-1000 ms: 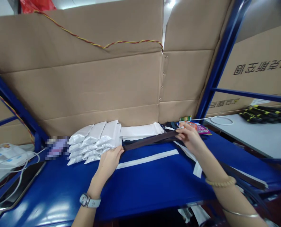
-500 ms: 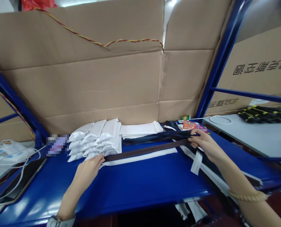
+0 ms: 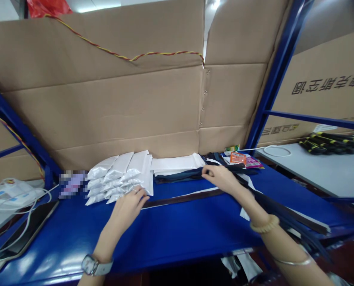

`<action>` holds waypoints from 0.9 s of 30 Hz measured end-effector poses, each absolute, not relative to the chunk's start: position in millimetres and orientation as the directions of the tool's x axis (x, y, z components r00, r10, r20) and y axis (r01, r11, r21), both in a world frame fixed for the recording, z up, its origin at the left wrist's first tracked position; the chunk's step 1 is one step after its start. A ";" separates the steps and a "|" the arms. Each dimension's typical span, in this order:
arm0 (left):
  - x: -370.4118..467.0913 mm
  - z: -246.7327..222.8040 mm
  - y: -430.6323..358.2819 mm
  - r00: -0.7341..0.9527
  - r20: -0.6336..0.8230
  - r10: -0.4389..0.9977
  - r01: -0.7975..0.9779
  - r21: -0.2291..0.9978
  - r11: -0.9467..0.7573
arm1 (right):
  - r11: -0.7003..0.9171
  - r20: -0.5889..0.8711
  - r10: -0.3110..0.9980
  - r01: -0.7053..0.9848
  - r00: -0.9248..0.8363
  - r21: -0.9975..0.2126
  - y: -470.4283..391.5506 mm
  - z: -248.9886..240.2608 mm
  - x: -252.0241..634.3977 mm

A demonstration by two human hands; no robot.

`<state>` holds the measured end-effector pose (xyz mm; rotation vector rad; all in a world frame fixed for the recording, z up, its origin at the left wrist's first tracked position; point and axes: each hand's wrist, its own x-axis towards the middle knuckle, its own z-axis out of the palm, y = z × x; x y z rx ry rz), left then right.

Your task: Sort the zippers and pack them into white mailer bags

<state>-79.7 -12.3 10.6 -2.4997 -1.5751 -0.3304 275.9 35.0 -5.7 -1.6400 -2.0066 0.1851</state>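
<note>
A dark brown fabric strip (image 3: 184, 198) lies lengthwise across the blue table, with a white strip showing along its far edge. My left hand (image 3: 129, 208) hovers by its left end, fingers loosely curved and thumb slightly apart, apparently holding nothing. Behind the brown strip sits a bundle of dark navy strips (image 3: 177, 176). At that bundle's right part, my right hand (image 3: 223, 178) has thumb and fingertips closed on a dark strip; the fingers partly hide it. More long dark strips (image 3: 284, 214) run under my right forearm toward the table's front right edge.
Stacked white plastic packets (image 3: 120, 174) stand left of the strips, beside a flat white pack (image 3: 177, 163). A phone or tablet (image 3: 28, 230) with white cables lies far left. Small coloured sachets (image 3: 238, 158) sit back right. Cardboard (image 3: 120, 107) walls the rear between blue posts.
The brown strip, held stretched between both hands before, now lies on the table over the white strip. My right hand has moved left to the dark bundle; my left hand shifted slightly right.
</note>
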 end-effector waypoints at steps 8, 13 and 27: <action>-13.1 8.1 28.3 0.428 0.314 0.847 0.876 0.086 -0.475 | 0.455 0.310 0.878 0.835 -0.364 -0.309 72.7 -16.9 173.7; -14.0 -8.9 32.8 0.367 0.311 0.877 0.873 0.211 -0.440 | 0.408 0.275 0.903 0.860 -0.331 -0.306 79.7 -31.5 166.6; -17.1 -18.3 36.3 0.279 0.333 0.901 0.758 0.500 -0.420 | 0.357 0.377 0.916 0.702 -0.135 -0.617 98.5 -52.0 180.8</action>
